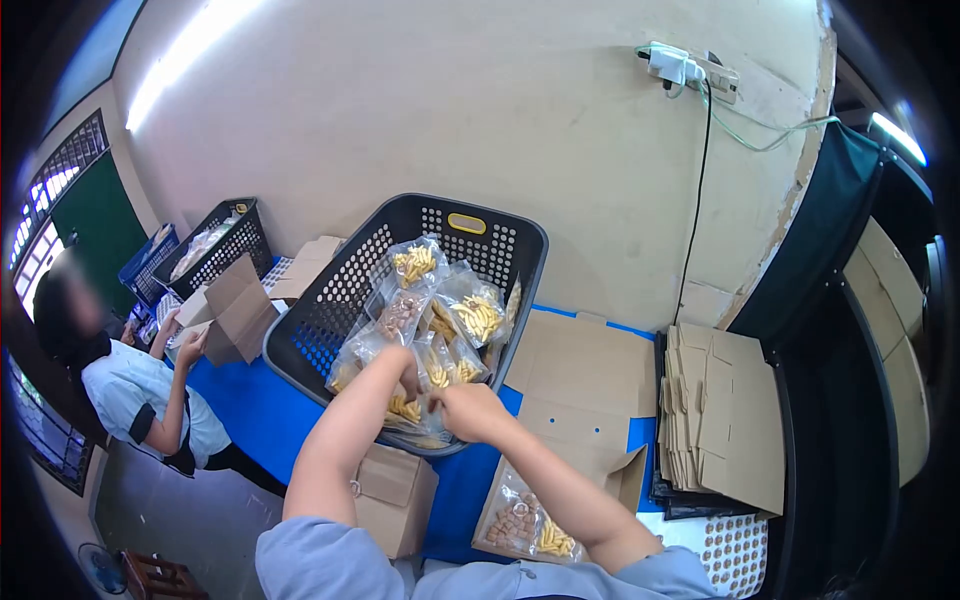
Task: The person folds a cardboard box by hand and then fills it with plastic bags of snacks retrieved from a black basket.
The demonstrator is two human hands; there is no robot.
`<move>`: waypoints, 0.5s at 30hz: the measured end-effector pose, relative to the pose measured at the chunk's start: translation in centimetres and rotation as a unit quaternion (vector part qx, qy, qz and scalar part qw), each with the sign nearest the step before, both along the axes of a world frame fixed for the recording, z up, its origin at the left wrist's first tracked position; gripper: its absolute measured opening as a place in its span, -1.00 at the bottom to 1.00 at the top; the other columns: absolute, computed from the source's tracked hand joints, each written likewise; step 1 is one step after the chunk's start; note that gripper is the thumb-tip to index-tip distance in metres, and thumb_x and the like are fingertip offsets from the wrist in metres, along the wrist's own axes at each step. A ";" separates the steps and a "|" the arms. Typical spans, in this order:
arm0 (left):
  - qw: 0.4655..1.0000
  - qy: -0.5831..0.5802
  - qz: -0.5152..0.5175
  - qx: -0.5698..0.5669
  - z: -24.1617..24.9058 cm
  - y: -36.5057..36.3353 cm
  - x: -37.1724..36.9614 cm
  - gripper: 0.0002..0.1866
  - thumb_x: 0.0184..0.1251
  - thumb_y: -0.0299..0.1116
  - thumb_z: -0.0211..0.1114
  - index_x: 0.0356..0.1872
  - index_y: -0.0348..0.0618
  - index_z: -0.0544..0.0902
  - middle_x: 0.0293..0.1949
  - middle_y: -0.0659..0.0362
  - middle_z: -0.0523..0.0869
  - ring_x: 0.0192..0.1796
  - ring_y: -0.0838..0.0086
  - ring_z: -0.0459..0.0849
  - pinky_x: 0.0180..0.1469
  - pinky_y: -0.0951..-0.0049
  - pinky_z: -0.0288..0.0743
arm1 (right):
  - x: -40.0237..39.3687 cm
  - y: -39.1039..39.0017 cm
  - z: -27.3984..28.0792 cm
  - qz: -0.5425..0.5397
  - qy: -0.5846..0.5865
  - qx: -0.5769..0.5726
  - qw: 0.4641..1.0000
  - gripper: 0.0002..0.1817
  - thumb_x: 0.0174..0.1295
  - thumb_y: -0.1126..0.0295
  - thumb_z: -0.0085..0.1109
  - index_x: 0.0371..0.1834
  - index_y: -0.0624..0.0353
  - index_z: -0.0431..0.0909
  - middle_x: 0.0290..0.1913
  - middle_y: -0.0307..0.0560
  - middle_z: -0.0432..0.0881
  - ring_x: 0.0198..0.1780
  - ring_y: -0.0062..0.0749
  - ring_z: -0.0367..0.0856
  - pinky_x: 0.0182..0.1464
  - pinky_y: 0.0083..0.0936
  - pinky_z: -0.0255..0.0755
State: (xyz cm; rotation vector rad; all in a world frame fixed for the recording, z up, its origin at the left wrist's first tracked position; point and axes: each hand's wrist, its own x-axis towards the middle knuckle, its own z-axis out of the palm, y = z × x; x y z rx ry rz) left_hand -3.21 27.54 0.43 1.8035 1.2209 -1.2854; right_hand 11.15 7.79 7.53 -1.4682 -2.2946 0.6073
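A large black plastic basket (538, 262) in front of me holds several clear bags of snacks, some with yellow sticks, others with pinkish-brown pieces. My left hand (397, 362) reaches down among the bags near the basket's front side, its fingers mostly hidden. Beside it, my right hand (472, 411) is closed at the edge of a clear bag of yellow snack sticks (404, 408). Below my right forearm is an open cardboard box (490, 505) with bags of pinkish-brown pieces (512, 520) and yellow sticks (556, 539). A brown carton (397, 490) stands under my left forearm.
Unfolded cardboard (580, 365) covers part of the blue table (240, 395). To the right stands a stack of flat cartons (725, 410). At left, a co-worker (150, 390) handles an open cardboard box (235, 310), near another black basket (225, 235). A cable (700, 200) hangs down the wall.
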 end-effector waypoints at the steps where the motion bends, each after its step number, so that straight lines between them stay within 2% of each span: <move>1: 1.000 0.005 -0.006 0.012 -0.2 0.0 0.2 -0.45 0.05 -0.02 0.46 0.14 0.19 0.63 0.31 0.04 0.49 0.30 0.20 0.50 0.26 0.17 0.42 | 0.1 0.2 -0.2 -0.008 0.035 0.028 0.999 -0.68 0.11 0.47 -0.08 -0.10 0.11 0.61 -0.23 0.16 0.69 -0.16 0.04 0.66 -0.10 -0.12 0.49; 4: 0.997 0.015 -0.023 0.073 0.1 -0.4 1.0 -0.42 0.01 -0.02 0.49 0.11 0.06 0.65 0.28 0.03 0.52 0.27 0.21 0.54 0.25 0.19 0.44 | 0.6 0.3 -0.2 0.000 0.019 0.010 1.000 -0.65 0.11 0.48 -0.09 -0.07 0.10 0.61 -0.26 0.14 0.69 -0.17 0.02 0.65 -0.09 -0.12 0.48; 7: 0.977 -0.018 -0.025 0.213 2.0 0.5 0.7 -0.39 -0.03 -0.01 0.52 0.08 -0.06 0.67 0.25 0.01 0.55 0.23 0.23 0.57 0.24 0.21 0.47 | 0.7 0.0 -0.3 -0.016 0.046 0.032 0.998 -0.67 0.13 0.45 -0.08 -0.08 0.10 0.62 -0.29 0.14 0.68 -0.19 0.03 0.65 -0.10 -0.13 0.48; 9: 0.878 -0.149 0.003 0.455 0.5 2.8 -1.7 -0.70 -0.02 -0.21 0.49 -0.21 -0.02 0.79 -0.14 -0.02 0.76 -0.08 0.22 0.75 -0.03 0.29 0.61 | 0.7 -0.1 -0.4 -0.022 0.056 0.040 0.997 -0.67 0.13 0.44 -0.07 -0.09 0.11 0.63 -0.30 0.14 0.68 -0.20 0.03 0.65 -0.11 -0.13 0.48; 10: 0.839 -0.191 0.073 0.504 2.5 2.0 -2.1 -0.74 -0.05 -0.25 0.50 -0.27 -0.02 0.80 -0.20 -0.02 0.77 -0.14 0.22 0.76 -0.07 0.29 0.61 | 0.7 -0.1 -0.7 -0.029 0.071 0.059 0.995 -0.68 0.12 0.43 -0.06 -0.10 0.12 0.63 -0.31 0.14 0.68 -0.21 0.03 0.64 -0.11 -0.13 0.48; 11: 0.791 -0.231 0.141 0.548 4.6 1.1 -2.6 -0.78 -0.08 -0.29 0.51 -0.32 -0.01 0.81 -0.27 -0.01 0.77 -0.20 0.21 0.77 -0.10 0.30 0.62 | 0.7 -0.1 -0.9 -0.036 0.086 0.077 0.993 -0.68 0.12 0.42 -0.05 -0.11 0.12 0.64 -0.32 0.14 0.68 -0.21 0.04 0.64 -0.11 -0.14 0.48; 12: 0.765 -0.288 0.168 0.551 5.8 0.4 -3.3 -0.90 -0.02 -0.36 0.44 -0.42 0.01 0.80 -0.32 0.05 0.78 -0.18 0.20 0.76 -0.07 0.26 0.62 | 0.7 -0.2 -0.7 -0.036 0.087 0.077 0.993 -0.68 0.12 0.42 -0.05 -0.11 0.12 0.64 -0.32 0.14 0.68 -0.21 0.04 0.64 -0.11 -0.14 0.48; 14: 0.716 -0.340 0.205 0.574 5.4 0.9 -4.2 -0.91 0.03 -0.40 0.38 -0.48 0.10 0.81 -0.39 0.03 0.77 -0.22 0.19 0.76 -0.07 0.27 0.61 | 0.7 -0.5 -0.1 -0.047 0.078 0.058 0.994 -0.68 0.07 0.40 -0.01 -0.13 0.16 0.63 -0.28 0.18 0.68 -0.16 0.04 0.65 -0.03 -0.14 0.50; 15: 0.707 -0.344 0.208 0.581 6.0 0.3 -4.2 -0.90 0.06 -0.40 0.39 -0.41 0.09 0.81 -0.37 0.04 0.77 -0.21 0.22 0.77 -0.09 0.29 0.61 | 0.6 -0.7 -0.1 -0.047 0.078 0.058 0.994 -0.68 0.07 0.40 -0.01 -0.13 0.16 0.63 -0.28 0.18 0.68 -0.16 0.04 0.65 -0.03 -0.14 0.50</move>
